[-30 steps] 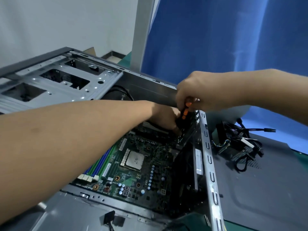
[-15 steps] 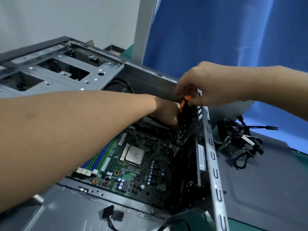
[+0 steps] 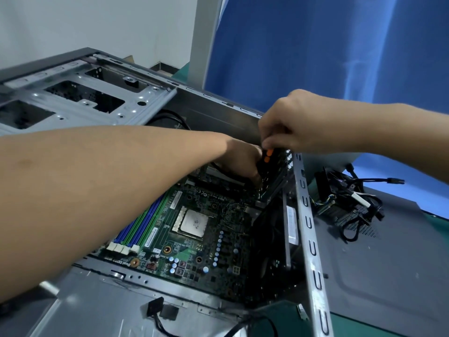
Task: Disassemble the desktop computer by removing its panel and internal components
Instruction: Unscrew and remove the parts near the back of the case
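Open computer case [image 3: 308, 229] lying on its side on the green counter [image 3: 364, 329], with the motherboard [image 3: 194, 254] facing up inside. Removed side panel [image 3: 379, 276] flat on the counter, just beside the right wall of the case, and on its far end a loose bundle of black cables [image 3: 347, 205].

At the far right corner of the case, right hand [image 3: 291, 122] reaching in from the right, fingers curled down and pinching the top of a screwdriver [image 3: 266, 164] with black handle and orange marks. Screwdriver nearly upright, tip hidden low among the parts at the rear wall.

Left hand [image 3: 243, 164] stretched across the case from the left, deep inside, close against the lower part of the screwdriver. Fingers bent downward, but not possible to tell if holding something or only touching.

On the board: bare processor [image 3: 193, 223] near the middle, blue and green memory slots [image 3: 143, 222] partly under the left forearm. Empty metal drive cage [image 3: 80, 100] at the far left.
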